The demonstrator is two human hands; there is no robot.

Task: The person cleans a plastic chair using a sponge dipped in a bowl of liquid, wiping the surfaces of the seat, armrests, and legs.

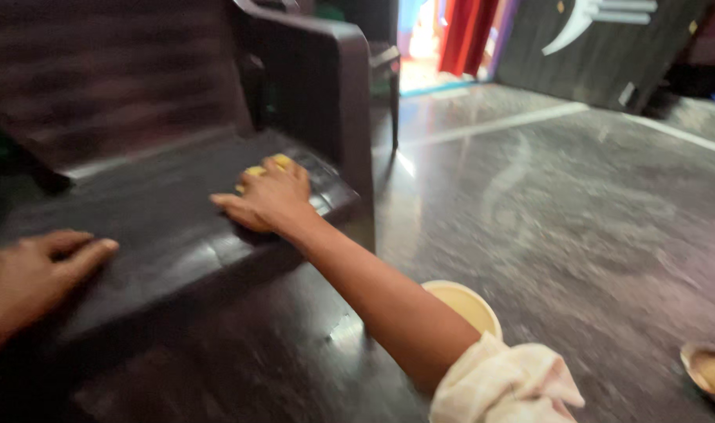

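Note:
A dark brown plastic chair (138, 204) fills the left half of the view, its seat tilted toward me. My right hand (269, 197) presses a yellow sponge (268, 165) onto the right side of the seat, close to the armrest (318, 86); most of the sponge is hidden under my fingers. My left hand (30, 276) rests flat on the seat's front left edge, fingers together, holding nothing. My right sleeve (502, 384) is cream cloth, pushed up the forearm.
A cream round bowl (467, 307) stands on the dark polished stone floor (577, 219) just under my right forearm. A brass-coloured dish (710, 374) lies at the right edge. A red curtain (467, 35) and a dark panel (600, 47) stand at the back.

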